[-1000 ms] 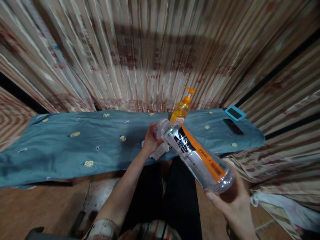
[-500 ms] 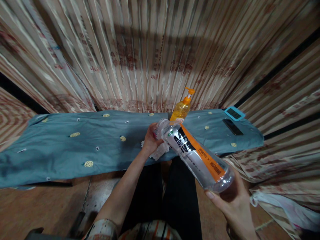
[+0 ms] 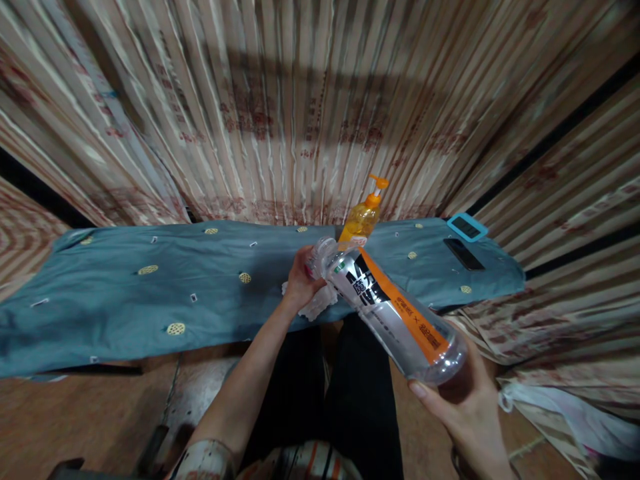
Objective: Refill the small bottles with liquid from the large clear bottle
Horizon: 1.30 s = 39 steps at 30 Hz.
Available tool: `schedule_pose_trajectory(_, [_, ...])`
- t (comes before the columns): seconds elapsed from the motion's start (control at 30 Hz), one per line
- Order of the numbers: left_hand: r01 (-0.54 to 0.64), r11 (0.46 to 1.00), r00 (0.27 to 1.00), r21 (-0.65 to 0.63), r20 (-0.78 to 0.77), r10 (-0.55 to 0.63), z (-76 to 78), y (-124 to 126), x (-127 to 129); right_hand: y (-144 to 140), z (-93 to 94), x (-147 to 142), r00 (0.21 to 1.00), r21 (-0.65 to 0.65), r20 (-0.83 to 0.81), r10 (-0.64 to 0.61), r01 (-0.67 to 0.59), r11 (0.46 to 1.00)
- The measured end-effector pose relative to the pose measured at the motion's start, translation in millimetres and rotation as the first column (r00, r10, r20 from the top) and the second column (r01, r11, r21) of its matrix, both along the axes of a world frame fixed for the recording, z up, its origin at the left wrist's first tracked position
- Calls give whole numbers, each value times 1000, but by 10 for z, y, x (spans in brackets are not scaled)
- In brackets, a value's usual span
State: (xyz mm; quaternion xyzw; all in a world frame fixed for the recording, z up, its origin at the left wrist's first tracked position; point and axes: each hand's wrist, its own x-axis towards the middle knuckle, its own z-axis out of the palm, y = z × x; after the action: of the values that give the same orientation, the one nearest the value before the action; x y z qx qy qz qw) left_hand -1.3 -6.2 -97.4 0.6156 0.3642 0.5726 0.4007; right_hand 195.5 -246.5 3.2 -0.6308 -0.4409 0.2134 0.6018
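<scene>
Where striped, pleated curtains (image 3: 300, 100) hang on every side, a long desk (image 3: 150, 300) draped in blue-grey cloth with small embroidered dots crosses the view above a wooden floor (image 3: 75, 420). On the desk stand an orange pump bottle (image 3: 364, 217), a black phone (image 3: 463, 254) and a small blue device (image 3: 467, 227). Between the hands slants a clear plastic bottle (image 3: 395, 313) with an orange and black label. The right hand (image 3: 463, 400) cups its base; the left hand (image 3: 300, 277), arm outstretched, grips the neck end over a crumpled white cloth (image 3: 320, 301).
</scene>
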Motion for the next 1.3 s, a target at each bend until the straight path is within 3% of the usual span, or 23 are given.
schedule_pose_trajectory(0.73, [1, 1000, 1000, 1, 13, -1, -8, 1, -4, 10, 5, -32, 992, 26, 124, -3, 0, 1000])
schedule_pose_trajectory(1.3, [-14, 1000, 1000, 6, 14, 13, -23, -4, -8, -6, -13, -31, 998, -6, 58, -19, 20, 1000])
